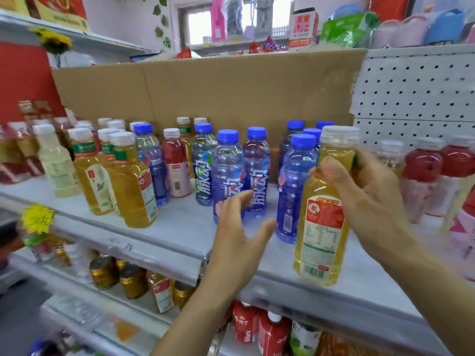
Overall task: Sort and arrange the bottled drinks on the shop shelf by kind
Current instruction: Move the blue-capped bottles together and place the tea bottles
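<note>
I've got two hands on my feed now, the left hand [236, 227] and the right hand [365, 191], both bare. The left forearm [195, 317] and right forearm [437, 273] are uncovered to the edge of my view. The fingers [239, 201] are slim, and the right thumbnail [334, 173] is short and plain.

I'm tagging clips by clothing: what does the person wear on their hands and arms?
Nothing shows. The left hand and right hand are bare, without gloves, and no ring, watch or bracelet is visible. The left forearm and right forearm are bare to the picture's edge, so no sleeve comes into view.
</note>
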`<action>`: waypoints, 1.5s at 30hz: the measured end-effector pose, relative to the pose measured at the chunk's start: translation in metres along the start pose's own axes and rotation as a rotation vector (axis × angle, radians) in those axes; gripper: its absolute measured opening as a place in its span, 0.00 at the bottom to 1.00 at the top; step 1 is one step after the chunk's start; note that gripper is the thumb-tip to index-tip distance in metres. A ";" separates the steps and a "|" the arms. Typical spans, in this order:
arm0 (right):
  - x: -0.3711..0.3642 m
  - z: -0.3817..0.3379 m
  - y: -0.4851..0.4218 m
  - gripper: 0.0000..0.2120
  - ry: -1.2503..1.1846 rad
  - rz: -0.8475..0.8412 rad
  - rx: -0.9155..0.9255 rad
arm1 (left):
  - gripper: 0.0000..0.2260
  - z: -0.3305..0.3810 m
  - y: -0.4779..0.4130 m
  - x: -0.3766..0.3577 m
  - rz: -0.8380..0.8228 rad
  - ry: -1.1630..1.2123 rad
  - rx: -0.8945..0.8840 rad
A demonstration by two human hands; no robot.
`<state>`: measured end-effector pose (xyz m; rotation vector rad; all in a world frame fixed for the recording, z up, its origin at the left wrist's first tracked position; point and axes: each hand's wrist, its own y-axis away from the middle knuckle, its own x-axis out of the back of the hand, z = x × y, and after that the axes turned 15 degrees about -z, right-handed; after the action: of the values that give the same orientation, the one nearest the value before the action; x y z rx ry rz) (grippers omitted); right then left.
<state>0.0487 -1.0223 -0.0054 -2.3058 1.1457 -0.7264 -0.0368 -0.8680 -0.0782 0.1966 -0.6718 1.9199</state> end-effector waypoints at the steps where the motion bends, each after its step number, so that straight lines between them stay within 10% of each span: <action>1: -0.012 0.000 -0.003 0.10 0.001 -0.012 0.004 | 0.21 -0.001 0.005 0.011 0.007 0.016 -0.002; 15: -0.215 -0.009 -0.062 0.13 -0.042 0.032 0.006 | 0.14 -0.092 0.033 0.220 0.039 -0.043 -0.009; 22: -0.270 0.017 -0.101 0.08 0.068 0.037 -0.066 | 0.30 -0.125 0.004 0.272 0.058 -0.300 -0.090; 33: -0.284 0.030 -0.111 0.23 0.036 -0.050 -0.249 | 0.39 -0.132 -0.014 0.261 -0.040 -0.451 -0.120; 40: -0.236 0.033 -0.055 0.23 0.244 0.082 -0.140 | 0.31 -0.089 0.010 0.191 -0.034 -0.257 -0.571; 45: -0.152 0.036 -0.022 0.22 0.446 0.337 -0.026 | 0.38 -0.073 -0.020 0.123 -0.196 0.005 -0.317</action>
<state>0.0061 -0.8798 -0.0575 -1.9437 1.6941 -1.1252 -0.0620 -0.7255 -0.0793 0.0553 -0.9083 1.6034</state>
